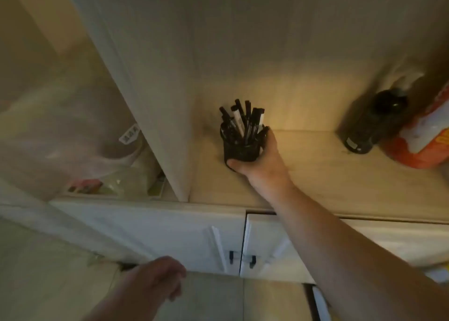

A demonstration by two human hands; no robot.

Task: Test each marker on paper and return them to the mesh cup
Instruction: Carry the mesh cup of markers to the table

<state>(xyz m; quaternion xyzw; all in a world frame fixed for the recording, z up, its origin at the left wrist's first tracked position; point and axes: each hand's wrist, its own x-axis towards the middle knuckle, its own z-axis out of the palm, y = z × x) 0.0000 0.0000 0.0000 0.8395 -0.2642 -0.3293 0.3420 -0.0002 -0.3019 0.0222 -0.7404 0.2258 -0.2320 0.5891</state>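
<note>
- Right hand (258, 154) wraps its fingers and thumb around the mesh cup (240, 148) on the shelf (315, 175).
- Left hand (158, 278) hangs low, loosely curled, holding nothing.
- Markers (243, 121) all stand in the cup; no paper shows, so testing looks not yet begun.

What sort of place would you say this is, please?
Probably a home storage nook: a wooden shelf above white cabinet doors, holding a cup of markers, a dark bottle and an orange package.
</note>
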